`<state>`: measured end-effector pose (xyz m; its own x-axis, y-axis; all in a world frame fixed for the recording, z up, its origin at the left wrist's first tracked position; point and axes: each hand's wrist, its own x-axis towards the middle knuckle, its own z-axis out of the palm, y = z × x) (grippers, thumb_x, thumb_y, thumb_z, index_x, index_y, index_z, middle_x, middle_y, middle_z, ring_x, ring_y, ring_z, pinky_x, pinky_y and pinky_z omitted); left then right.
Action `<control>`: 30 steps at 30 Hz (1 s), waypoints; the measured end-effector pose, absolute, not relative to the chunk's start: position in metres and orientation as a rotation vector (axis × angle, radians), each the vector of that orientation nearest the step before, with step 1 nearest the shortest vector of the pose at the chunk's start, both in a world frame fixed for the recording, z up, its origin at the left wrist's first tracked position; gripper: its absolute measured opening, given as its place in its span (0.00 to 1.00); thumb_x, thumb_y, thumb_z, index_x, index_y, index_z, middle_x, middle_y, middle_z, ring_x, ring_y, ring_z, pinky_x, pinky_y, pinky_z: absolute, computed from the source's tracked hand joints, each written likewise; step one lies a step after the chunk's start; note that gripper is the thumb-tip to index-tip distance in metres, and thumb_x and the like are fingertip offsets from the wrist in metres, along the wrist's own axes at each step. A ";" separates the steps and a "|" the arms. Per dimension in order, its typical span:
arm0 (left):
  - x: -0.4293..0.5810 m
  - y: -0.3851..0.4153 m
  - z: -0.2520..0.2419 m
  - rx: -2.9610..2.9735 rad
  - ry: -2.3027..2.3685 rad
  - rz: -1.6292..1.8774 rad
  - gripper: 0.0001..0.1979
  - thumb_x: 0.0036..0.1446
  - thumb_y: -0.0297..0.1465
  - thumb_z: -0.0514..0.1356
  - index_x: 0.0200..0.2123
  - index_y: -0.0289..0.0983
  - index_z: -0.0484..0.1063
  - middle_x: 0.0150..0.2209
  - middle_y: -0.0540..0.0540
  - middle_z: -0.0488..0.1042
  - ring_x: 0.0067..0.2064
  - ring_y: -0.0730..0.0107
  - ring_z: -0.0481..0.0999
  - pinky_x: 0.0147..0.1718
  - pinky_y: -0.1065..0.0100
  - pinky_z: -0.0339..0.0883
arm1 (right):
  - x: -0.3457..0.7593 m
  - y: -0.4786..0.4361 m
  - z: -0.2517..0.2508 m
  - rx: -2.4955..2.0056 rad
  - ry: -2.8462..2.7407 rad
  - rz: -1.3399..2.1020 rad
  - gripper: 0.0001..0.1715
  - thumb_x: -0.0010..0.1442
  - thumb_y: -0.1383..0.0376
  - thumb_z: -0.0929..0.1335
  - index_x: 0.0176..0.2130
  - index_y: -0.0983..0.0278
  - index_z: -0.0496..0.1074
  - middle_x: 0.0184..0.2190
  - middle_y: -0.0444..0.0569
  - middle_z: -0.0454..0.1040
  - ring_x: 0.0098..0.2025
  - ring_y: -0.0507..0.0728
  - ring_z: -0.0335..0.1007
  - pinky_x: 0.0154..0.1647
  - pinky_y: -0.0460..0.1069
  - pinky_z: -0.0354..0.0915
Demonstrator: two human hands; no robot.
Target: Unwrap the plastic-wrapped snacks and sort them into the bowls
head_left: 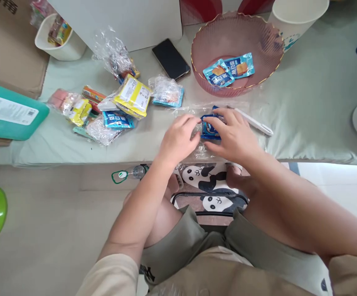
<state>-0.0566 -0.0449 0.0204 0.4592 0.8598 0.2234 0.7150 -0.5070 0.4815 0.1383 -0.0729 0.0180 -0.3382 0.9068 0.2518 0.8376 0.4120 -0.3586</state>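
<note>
Both my hands meet over a clear plastic bag [193,113] at the table's near edge. My left hand [180,137] and my right hand [232,133] pinch a small blue snack packet [209,129] between their fingertips. Behind them stands a pink ribbed bowl [267,41] with two blue snack packets [229,70] lying inside. A white pen-like tool [254,122] lies just right of my right hand.
To the left lies a heap of snack packs, among them a yellow pack [132,95] and a blue packet [116,120]. A black phone [171,58], a white tub [61,43], a teal box [10,111] and a white paper cup [295,18] surround them.
</note>
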 end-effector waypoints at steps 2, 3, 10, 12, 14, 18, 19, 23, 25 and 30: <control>-0.056 -0.046 0.017 2.399 1.396 0.435 0.23 0.60 0.24 0.61 0.59 0.34 0.72 0.61 0.34 0.75 0.65 0.48 0.72 0.65 0.49 0.67 | 0.140 -0.070 0.008 -1.556 -2.260 0.240 0.32 0.57 0.62 0.71 0.60 0.58 0.72 0.65 0.62 0.68 0.64 0.76 0.66 0.58 0.70 0.67; -0.058 -0.046 0.016 2.400 1.434 0.345 0.27 0.59 0.24 0.62 0.62 0.34 0.71 0.65 0.33 0.72 0.69 0.44 0.68 0.68 0.43 0.62 | 0.143 -0.069 0.005 -1.577 -2.253 0.243 0.32 0.57 0.62 0.71 0.60 0.59 0.72 0.65 0.63 0.68 0.63 0.76 0.66 0.59 0.70 0.68; -0.069 -0.050 0.015 2.368 1.672 0.263 0.32 0.52 0.22 0.64 0.62 0.42 0.71 0.73 0.34 0.62 0.76 0.30 0.52 0.69 0.22 0.44 | 0.159 -0.060 0.012 -1.516 -2.041 0.436 0.18 0.64 0.61 0.66 0.52 0.60 0.76 0.58 0.59 0.76 0.58 0.68 0.75 0.56 0.63 0.72; -0.064 -0.054 0.022 2.400 1.699 0.341 0.29 0.53 0.22 0.64 0.59 0.40 0.73 0.72 0.32 0.62 0.76 0.31 0.52 0.70 0.23 0.44 | 0.162 -0.058 0.016 -1.516 -1.902 0.485 0.16 0.66 0.61 0.65 0.51 0.60 0.76 0.52 0.56 0.80 0.53 0.66 0.77 0.53 0.61 0.73; -0.054 -0.058 0.028 2.440 1.661 0.410 0.22 0.57 0.23 0.62 0.55 0.37 0.76 0.68 0.32 0.68 0.73 0.35 0.61 0.69 0.31 0.54 | 0.167 -0.056 0.018 -1.530 -1.752 0.538 0.16 0.68 0.59 0.64 0.50 0.60 0.76 0.43 0.53 0.81 0.46 0.64 0.78 0.48 0.60 0.73; -0.035 -0.065 0.028 2.467 1.383 0.423 0.16 0.65 0.29 0.59 0.53 0.33 0.77 0.56 0.35 0.78 0.58 0.51 0.77 0.59 0.51 0.73 | 0.176 -0.055 0.020 -1.479 -1.477 0.612 0.19 0.69 0.48 0.65 0.48 0.57 0.75 0.32 0.47 0.76 0.32 0.57 0.73 0.35 0.55 0.72; -0.032 -0.065 0.026 2.473 1.345 0.407 0.16 0.65 0.30 0.59 0.54 0.33 0.76 0.57 0.35 0.77 0.59 0.51 0.77 0.59 0.51 0.73 | 0.178 -0.055 0.021 -1.440 -1.413 0.649 0.21 0.68 0.45 0.65 0.46 0.57 0.74 0.31 0.46 0.74 0.29 0.56 0.71 0.31 0.53 0.71; -0.028 -0.065 0.016 2.493 1.318 0.294 0.19 0.64 0.32 0.61 0.58 0.35 0.75 0.64 0.35 0.73 0.68 0.44 0.68 0.65 0.45 0.67 | 0.179 -0.043 0.031 -1.319 -1.202 0.708 0.25 0.68 0.41 0.64 0.46 0.57 0.71 0.33 0.46 0.71 0.29 0.55 0.70 0.28 0.53 0.73; -0.028 -0.064 0.015 2.486 1.317 0.240 0.19 0.65 0.32 0.61 0.57 0.36 0.75 0.65 0.35 0.72 0.69 0.43 0.67 0.66 0.44 0.65 | 0.182 -0.027 0.037 -1.332 -1.246 0.518 0.22 0.69 0.44 0.64 0.46 0.58 0.71 0.37 0.50 0.73 0.36 0.58 0.74 0.39 0.58 0.77; -0.028 -0.065 0.017 2.479 1.337 0.230 0.19 0.65 0.32 0.60 0.58 0.35 0.75 0.65 0.35 0.71 0.70 0.44 0.66 0.68 0.46 0.63 | 0.199 0.018 0.039 -1.296 -1.737 0.199 0.22 0.70 0.53 0.65 0.60 0.53 0.66 0.61 0.58 0.68 0.70 0.70 0.58 0.67 0.72 0.61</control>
<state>-0.0278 -0.0646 0.0166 0.5506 0.8348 -0.0074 0.7841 -0.5141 0.3476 0.1990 0.0182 0.0392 -0.0131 0.8210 0.5708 0.6705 0.4307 -0.6041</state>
